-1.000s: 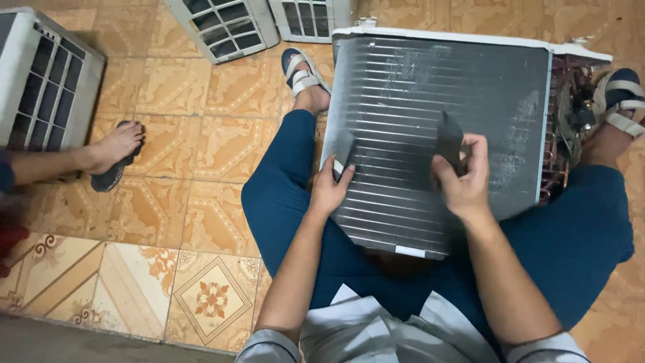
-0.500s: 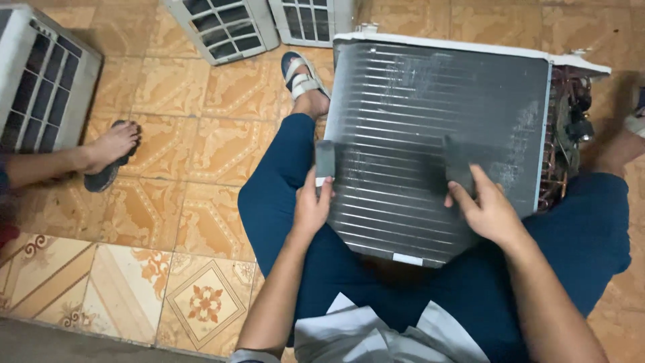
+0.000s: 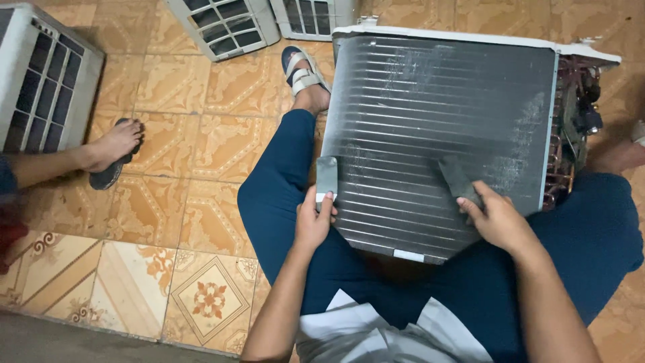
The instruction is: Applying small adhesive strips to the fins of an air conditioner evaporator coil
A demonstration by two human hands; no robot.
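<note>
A finned metal air-conditioner coil unit (image 3: pixel 437 107) rests tilted between my knees on my blue trousers. My left hand (image 3: pixel 312 218) grips a small flat grey scraper (image 3: pixel 326 176) held upright at the coil's left edge. My right hand (image 3: pixel 494 215) holds a dark flat piece (image 3: pixel 457 180) pressed against the fins at the lower right, near a dusty pale patch. Copper tubing and wiring (image 3: pixel 578 128) show at the unit's right end.
Another person's bare foot on a dark sandal (image 3: pixel 114 151) reaches in from the left. A white grilled casing (image 3: pixel 40 81) stands at far left, and two grille covers (image 3: pixel 228 23) lie at the top. My sandalled foot (image 3: pixel 306 74) rests on the patterned orange tiles.
Both hands have shifted apart along the fins: the left one moved to the coil's left edge, the right one slid rightward and lower. The view has drifted slightly.
</note>
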